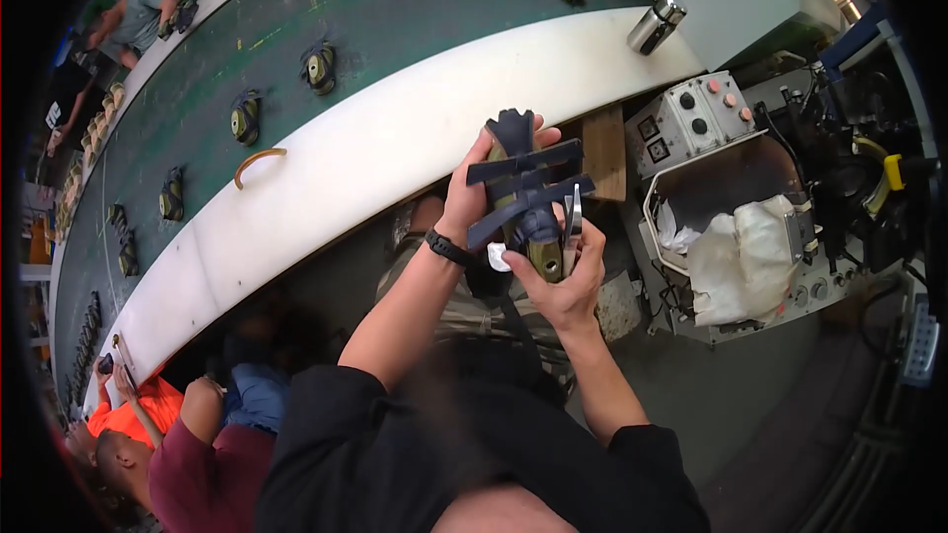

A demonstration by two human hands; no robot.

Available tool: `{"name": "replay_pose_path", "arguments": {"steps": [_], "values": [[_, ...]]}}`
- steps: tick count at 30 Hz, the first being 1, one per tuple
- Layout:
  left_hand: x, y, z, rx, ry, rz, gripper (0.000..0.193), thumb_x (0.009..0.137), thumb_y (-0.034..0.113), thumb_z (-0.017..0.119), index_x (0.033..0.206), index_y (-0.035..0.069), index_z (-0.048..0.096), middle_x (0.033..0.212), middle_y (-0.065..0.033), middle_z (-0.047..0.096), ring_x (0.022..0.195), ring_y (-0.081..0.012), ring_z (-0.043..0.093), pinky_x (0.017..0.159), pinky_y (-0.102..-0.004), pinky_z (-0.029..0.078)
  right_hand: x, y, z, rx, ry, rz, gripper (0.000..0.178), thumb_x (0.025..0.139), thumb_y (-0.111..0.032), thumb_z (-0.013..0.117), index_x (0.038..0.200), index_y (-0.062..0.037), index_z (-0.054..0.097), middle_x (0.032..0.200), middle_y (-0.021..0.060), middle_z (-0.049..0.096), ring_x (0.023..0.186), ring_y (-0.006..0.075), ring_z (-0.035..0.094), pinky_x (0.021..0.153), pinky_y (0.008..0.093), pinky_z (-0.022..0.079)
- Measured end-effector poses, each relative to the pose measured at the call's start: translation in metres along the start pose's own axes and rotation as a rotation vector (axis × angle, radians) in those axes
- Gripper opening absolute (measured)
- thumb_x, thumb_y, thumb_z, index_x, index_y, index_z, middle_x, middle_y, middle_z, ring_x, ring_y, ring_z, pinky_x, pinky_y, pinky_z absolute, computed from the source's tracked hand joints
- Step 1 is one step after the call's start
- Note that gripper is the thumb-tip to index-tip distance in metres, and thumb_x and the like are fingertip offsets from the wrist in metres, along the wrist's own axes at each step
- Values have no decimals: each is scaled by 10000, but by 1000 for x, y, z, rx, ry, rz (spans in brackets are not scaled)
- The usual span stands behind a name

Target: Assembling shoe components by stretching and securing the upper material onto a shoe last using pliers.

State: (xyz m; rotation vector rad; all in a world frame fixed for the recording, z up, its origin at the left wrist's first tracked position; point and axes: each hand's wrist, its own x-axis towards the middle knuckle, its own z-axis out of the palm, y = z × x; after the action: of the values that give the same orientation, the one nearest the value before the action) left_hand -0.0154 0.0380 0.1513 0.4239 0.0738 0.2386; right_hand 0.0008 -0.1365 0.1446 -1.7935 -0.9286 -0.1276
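An olive-green shoe last [551, 255] with dark strap pieces [523, 178] across it is held up in front of me, over the gap between the white ledge and my lap. My left hand [468, 195], a black band at its wrist, is closed round the far end of the last from the left. At the near end, where a round hole shows, my right hand [573, 298] grips the last with thumb and fingers. A silver metal tool [573, 219] stands between the right fingers and the last; its kind is unclear. Beside the right thumb is a small white scrap [498, 257].
A white ledge [395, 104] borders the green conveyor belt [415, 15], which carries several strapped lasts [319, 67]. A steel flask [657, 25] stands on the ledge. At right is a machine with a control box [691, 118] and whitish cloth [746, 262]. Co-workers [212, 444] sit at left.
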Motion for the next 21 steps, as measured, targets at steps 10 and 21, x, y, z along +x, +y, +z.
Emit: {"name": "replay_pose_path", "arguments": {"steps": [10, 21], "values": [[-11, -6, -28, -119, -1, -36, 658, 1055, 541, 348, 1508, 67, 393, 1170, -210, 648, 978, -307, 686, 856, -445, 588, -2, 9, 0, 121, -168, 244, 881, 719, -480, 898, 1300, 7, 450, 1134, 119, 599, 1005, 235, 620, 880, 345, 509], [-5, -27, -45, -109, 163, -63, 448, 1062, 382, 414, 1336, 50, 539, 1432, -207, 542, 1237, -328, 585, 1024, -442, 514, -38, 66, 3, 1004, -337, 936, 474, 1025, -364, 591, 1399, -113, 444, 1033, 52, 661, 800, 165, 683, 612, 296, 560]]}}
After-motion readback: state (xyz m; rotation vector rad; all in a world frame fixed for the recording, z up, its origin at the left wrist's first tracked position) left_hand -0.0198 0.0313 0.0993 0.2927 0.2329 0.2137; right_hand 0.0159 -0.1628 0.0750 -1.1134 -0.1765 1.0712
